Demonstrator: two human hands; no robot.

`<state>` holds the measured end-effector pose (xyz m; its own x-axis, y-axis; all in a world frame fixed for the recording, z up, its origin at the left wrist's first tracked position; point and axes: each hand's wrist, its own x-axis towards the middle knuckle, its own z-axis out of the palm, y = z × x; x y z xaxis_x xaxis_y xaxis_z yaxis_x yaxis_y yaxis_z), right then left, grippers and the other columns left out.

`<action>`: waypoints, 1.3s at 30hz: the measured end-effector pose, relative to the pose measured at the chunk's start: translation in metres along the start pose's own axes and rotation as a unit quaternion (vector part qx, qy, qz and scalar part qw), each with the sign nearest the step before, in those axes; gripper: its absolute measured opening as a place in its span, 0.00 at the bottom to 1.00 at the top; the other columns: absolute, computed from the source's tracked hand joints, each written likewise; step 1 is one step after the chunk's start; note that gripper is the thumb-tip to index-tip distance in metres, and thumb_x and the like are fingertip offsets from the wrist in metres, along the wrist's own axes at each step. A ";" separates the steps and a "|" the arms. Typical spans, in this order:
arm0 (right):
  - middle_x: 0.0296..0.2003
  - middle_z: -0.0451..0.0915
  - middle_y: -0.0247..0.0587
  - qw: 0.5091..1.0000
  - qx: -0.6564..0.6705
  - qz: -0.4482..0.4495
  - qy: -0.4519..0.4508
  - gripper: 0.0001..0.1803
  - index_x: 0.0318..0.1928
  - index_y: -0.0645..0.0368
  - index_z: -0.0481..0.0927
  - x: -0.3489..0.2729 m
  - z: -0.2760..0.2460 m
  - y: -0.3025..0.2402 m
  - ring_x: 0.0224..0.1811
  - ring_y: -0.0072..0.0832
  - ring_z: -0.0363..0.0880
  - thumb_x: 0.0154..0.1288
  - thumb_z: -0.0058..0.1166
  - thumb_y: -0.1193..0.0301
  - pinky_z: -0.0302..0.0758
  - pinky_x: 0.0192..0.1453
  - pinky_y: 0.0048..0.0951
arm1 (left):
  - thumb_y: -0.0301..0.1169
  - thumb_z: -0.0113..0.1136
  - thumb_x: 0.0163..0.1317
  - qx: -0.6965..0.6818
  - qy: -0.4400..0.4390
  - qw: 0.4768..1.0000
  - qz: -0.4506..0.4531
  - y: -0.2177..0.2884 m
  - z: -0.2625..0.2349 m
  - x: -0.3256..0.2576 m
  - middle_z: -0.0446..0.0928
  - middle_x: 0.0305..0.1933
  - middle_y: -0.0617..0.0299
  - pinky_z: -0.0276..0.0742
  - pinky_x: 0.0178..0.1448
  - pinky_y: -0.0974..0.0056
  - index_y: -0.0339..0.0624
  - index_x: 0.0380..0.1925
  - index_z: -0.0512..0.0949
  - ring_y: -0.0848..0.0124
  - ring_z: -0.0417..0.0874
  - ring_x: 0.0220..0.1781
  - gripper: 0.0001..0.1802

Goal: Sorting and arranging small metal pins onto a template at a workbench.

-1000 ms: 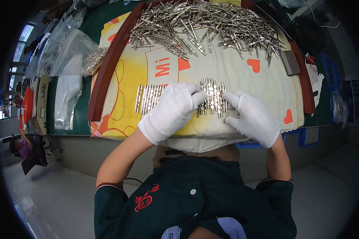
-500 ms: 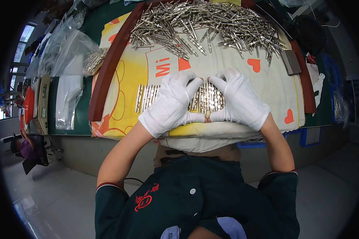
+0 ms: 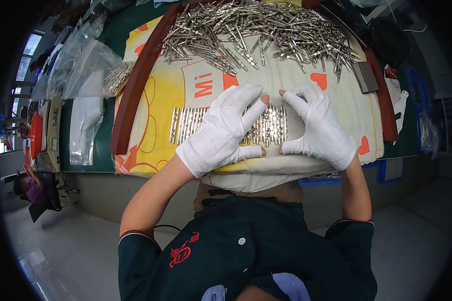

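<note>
Slim shiny metal rods [image 3: 272, 125] with stepped, notched shafts lie side by side in a row on the cloth in front of me. My left hand [image 3: 227, 129], in a white glove with bare thumb and index tips, rests over the middle of that row and hides part of it. Its thumb and fingers are spread toward the rods' near and far ends. Just off the row's right end is my right hand [image 3: 322, 129], gloved the same way. Its thumb and fingers stand apart with nothing between them.
A big loose heap of similar rods [image 3: 256, 30] covers the far side. Dark red wooden rails [image 3: 135, 95] border the patterned cloth [image 3: 331, 108]. A grey block [image 3: 366, 78] stands by the right rail. Plastic bags [image 3: 85, 70] lie left; a person [image 3: 35, 185] sits at far left.
My right hand has moved right, away from the row's end, and its thumb and fingers have opened wider. My left hand has stayed over the row, shifting only slightly.
</note>
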<state>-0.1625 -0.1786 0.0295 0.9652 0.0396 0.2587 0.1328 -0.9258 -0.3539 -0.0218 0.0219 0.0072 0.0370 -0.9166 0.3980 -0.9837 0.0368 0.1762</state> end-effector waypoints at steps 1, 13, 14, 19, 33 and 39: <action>0.41 0.75 0.52 1.000 -0.020 0.004 -0.002 0.48 0.55 0.64 0.75 -0.005 -0.001 0.004 0.47 0.49 0.74 0.34 0.75 0.48 0.74 0.52 0.45 | 0.66 0.63 0.49 -0.001 0.000 1.000 0.000 0.003 0.000 0.004 0.69 0.55 0.46 0.67 0.60 0.50 0.33 0.66 0.64 0.50 0.71 0.55 0.55; 0.44 0.75 0.54 0.998 -0.011 0.027 -0.061 0.48 0.54 0.68 0.74 -0.004 0.004 -0.008 0.50 0.50 0.74 0.41 0.69 0.41 0.73 0.54 0.45 | 0.69 0.61 0.49 -0.064 -0.062 0.991 -0.101 0.005 -0.003 0.008 0.68 0.59 0.41 0.63 0.67 0.48 0.30 0.65 0.64 0.46 0.70 0.60 0.57; 0.44 0.75 0.54 0.998 -0.009 0.025 -0.060 0.48 0.54 0.68 0.74 -0.003 0.005 -0.009 0.50 0.50 0.74 0.41 0.69 0.41 0.73 0.54 0.45 | 0.69 0.58 0.53 -0.048 -0.062 0.992 -0.103 0.001 -0.008 0.000 0.62 0.68 0.39 0.57 0.73 0.46 0.33 0.71 0.57 0.43 0.65 0.68 0.59; 0.69 0.60 0.62 0.987 -0.002 -0.151 -0.058 0.53 0.66 0.71 0.63 0.010 0.012 -0.011 0.73 0.53 0.57 0.56 0.55 0.37 0.57 0.75 0.46 | 0.66 0.57 0.54 -0.032 -0.121 0.991 -0.050 -0.023 -0.042 -0.030 0.58 0.74 0.40 0.49 0.78 0.43 0.37 0.72 0.57 0.43 0.58 0.76 0.56; 0.74 0.51 0.61 0.943 0.062 -0.255 -0.202 0.63 0.71 0.70 0.55 0.054 0.046 -0.017 0.77 0.52 0.51 0.47 0.60 0.36 0.51 0.78 0.49 | 0.47 0.70 0.51 -0.044 -0.126 0.982 -0.131 -0.028 -0.046 -0.058 0.62 0.72 0.43 0.59 0.76 0.47 0.32 0.66 0.64 0.47 0.64 0.73 0.47; 0.73 0.53 0.65 0.939 0.111 -0.267 -0.185 0.61 0.67 0.74 0.59 0.075 0.061 -0.035 0.76 0.54 0.52 0.44 0.65 0.40 0.51 0.78 0.47 | 0.50 0.66 0.54 -0.039 -0.116 0.978 -0.168 -0.037 -0.055 -0.072 0.62 0.72 0.44 0.59 0.75 0.46 0.33 0.68 0.62 0.46 0.64 0.72 0.47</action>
<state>-0.0811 -0.1206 0.0065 0.7548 0.6416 0.1363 0.6235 -0.6374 -0.4526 0.0218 0.1086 0.0209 0.3065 -0.9474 0.0923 -0.9058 -0.2605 0.3341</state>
